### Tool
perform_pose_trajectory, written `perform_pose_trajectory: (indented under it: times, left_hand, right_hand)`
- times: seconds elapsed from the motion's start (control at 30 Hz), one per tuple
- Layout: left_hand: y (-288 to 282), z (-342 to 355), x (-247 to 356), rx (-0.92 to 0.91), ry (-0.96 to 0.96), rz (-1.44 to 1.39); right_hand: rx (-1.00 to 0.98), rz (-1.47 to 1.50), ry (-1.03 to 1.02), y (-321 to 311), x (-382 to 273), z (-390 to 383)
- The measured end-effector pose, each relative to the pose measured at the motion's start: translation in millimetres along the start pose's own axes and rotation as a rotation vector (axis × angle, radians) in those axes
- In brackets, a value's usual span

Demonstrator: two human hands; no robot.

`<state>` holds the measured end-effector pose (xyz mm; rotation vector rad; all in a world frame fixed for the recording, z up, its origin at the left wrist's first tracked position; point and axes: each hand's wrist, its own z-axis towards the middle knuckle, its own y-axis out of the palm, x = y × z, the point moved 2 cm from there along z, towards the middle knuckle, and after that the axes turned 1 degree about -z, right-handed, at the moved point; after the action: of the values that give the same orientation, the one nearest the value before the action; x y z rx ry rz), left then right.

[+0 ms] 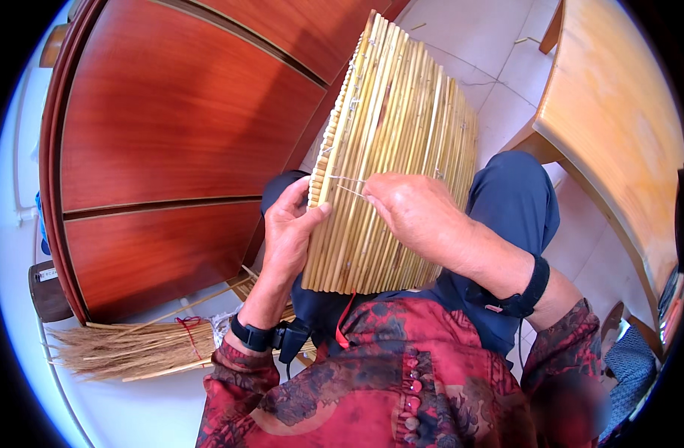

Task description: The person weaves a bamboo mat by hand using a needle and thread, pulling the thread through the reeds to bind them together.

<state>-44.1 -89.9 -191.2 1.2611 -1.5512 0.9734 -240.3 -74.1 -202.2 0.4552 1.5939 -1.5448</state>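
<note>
A mat of straight, pale yellow stalks (pixel 401 142) bound side by side rests across my lap, its far end raised. Small ties of white thread dot its surface. My left hand (pixel 291 228) grips the mat's left edge, thumb on top and fingers bent around the side. Over the middle of the mat, my right hand (pixel 413 205) is closed in a pinch on a thin white thread (pixel 348 184). Two strands of it run taut from my fingers to the left edge, just above my left thumb. Whether a needle is in that pinch is hidden.
A reddish-brown wooden cabinet (pixel 185 119) stands to the left. On the floor below it lies a bundle of brushy stalks (pixel 132 349) tied with red string. A light wooden table (pixel 611 97) stands at the right. Stalk scraps lie on the tiled floor (pixel 480 37) beyond the mat.
</note>
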Motion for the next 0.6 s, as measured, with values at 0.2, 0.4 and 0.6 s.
perform_pose_trajectory:
  times: [0.2,0.4,0.6]
  left_hand:
    - [-0.4,-2.6,5.9,0.012,-0.036,-0.021]
    - [-4.3,-4.2,1.8,0.023,-0.037,-0.064]
    - [-3.7,-4.2,2.6,0.011,-0.017,-0.071]
  right_hand:
    - [0.01,0.081,-0.019,12.8,6.7,15.3]
    - [-0.036,0.127,0.043,8.2,3.1,16.6]
    - [0.007,0.263,0.07,12.9,11.6,16.7]
